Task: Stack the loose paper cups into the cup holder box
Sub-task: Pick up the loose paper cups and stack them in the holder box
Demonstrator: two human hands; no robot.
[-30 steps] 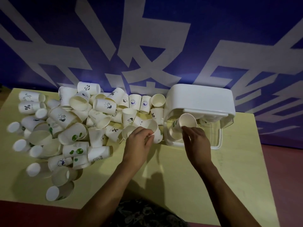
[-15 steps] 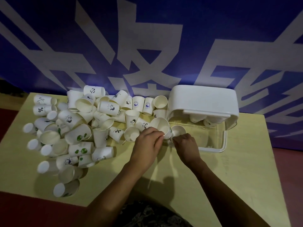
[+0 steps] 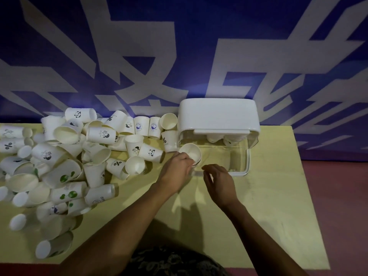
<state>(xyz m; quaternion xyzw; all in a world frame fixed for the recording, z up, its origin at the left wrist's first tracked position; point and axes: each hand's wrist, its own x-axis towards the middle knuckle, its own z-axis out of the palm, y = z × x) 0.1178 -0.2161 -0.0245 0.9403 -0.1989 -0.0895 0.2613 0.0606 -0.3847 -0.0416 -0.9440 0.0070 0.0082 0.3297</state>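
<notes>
A heap of loose white paper cups [image 3: 65, 162], some printed with pandas, percent signs or green leaves, covers the left half of the yellow table [image 3: 268, 206]. The cup holder box [image 3: 218, 114] stands at the back right, with a white lid raised over a clear tray; a few cups [image 3: 214, 138] lie inside at its far end. My left hand [image 3: 176, 168] grips a white cup [image 3: 191, 153] at the tray's left front corner, mouth facing up and away. My right hand [image 3: 220, 181] hovers just right of it, fingers loosely curled, holding nothing.
A blue wall [image 3: 179, 46] with large white characters rises right behind the table. The table's right edge meets a reddish floor [image 3: 338, 206]. Bare tabletop lies in front of the box and to its right.
My left hand carried its cup rightward to the box's left corner. My right hand let go of the cup it held and drew back toward me.
</notes>
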